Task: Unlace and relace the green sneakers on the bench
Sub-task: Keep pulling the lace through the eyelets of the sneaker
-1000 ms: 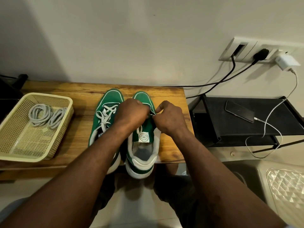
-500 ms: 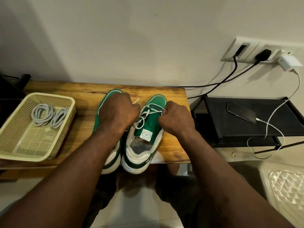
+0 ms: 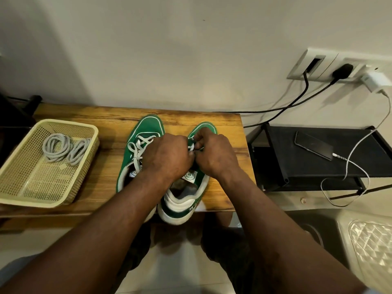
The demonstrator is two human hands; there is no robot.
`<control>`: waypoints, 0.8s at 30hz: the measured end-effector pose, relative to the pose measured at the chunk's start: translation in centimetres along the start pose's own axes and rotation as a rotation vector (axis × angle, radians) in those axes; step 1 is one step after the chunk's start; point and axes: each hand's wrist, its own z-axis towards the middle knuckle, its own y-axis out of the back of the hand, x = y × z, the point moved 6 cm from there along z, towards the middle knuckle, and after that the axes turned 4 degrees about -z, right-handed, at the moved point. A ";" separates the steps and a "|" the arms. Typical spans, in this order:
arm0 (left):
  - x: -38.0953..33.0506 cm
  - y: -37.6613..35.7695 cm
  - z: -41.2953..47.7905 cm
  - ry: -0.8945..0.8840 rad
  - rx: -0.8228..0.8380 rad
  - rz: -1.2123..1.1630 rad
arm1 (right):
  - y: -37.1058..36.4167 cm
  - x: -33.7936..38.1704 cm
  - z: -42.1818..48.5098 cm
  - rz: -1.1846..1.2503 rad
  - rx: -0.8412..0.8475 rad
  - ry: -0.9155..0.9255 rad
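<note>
Green sneakers [image 3: 180,209] stood side by side on the bench [image 3: 230,132], toes to the wall. Left hand [image 3: 167,158] and right hand [image 3: 214,153] met over the right sneaker [image 3: 204,126], fingers curled, pinching its white lace [image 3: 191,147] toward the toe end. Just left of the grip, the left sneaker [image 3: 148,126] lay loosely laced. A basket [image 3: 93,132] of spare laces [image 3: 61,147] sat well left. Judged step: working the right sneaker's lace, though unthreading or rethreading could not be told. The next move would call for steadying the upper while drawing the lace through.

The left hand [image 3: 167,158] and right hand [image 3: 214,154] cover most of the lace [image 3: 191,147] on the right sneaker [image 3: 182,209]; the left forearm [image 3: 131,200] hides the heel of the left sneaker [image 3: 148,126]
</note>
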 end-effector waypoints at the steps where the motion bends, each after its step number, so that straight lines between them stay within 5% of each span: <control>1: -0.2 -0.1 -0.1 -0.024 -0.015 0.030 | -0.1 0.0 0.0 -0.005 0.011 -0.006; 18: 0.9 -0.6 0.3 -0.001 -0.055 0.080 | 4.6 -2.6 -0.4 -0.214 -0.161 -0.197; 24: 1.0 -0.7 0.4 -0.043 -0.056 0.013 | 3.3 -0.5 -0.2 -0.120 -0.094 -0.035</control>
